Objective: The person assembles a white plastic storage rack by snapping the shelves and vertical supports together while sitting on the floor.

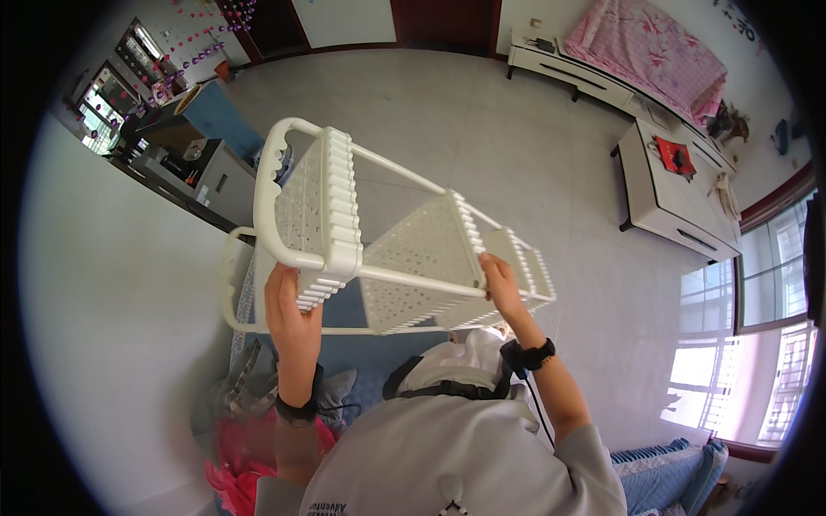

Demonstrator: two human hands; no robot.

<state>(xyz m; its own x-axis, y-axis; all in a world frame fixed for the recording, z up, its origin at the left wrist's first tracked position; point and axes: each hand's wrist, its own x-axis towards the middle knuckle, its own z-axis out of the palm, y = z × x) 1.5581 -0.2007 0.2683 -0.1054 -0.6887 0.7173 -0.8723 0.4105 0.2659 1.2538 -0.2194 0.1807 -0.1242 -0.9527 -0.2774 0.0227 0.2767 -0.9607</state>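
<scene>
A cream plastic storage rack [419,248] with several perforated tiers and tubular posts is held tilted across in front of me. Its curved handle end [266,202] points to the left and its far tiers extend to the right. My left hand [292,311] grips the underside of the tier beside the handle, fingers closed and partly hidden by the rack. Farther right, my right hand [502,284] is closed on the near post at the edge of a middle tier. Black bands circle both wrists.
Left of the rack stand a wall [120,292] and a grey cabinet [231,182]. At right is a low white table [658,193] bearing a red item; behind it, a long white cabinet [564,69] has a pink floral cloth. Blue seating [662,477] and pink fabric [237,443] lie near me.
</scene>
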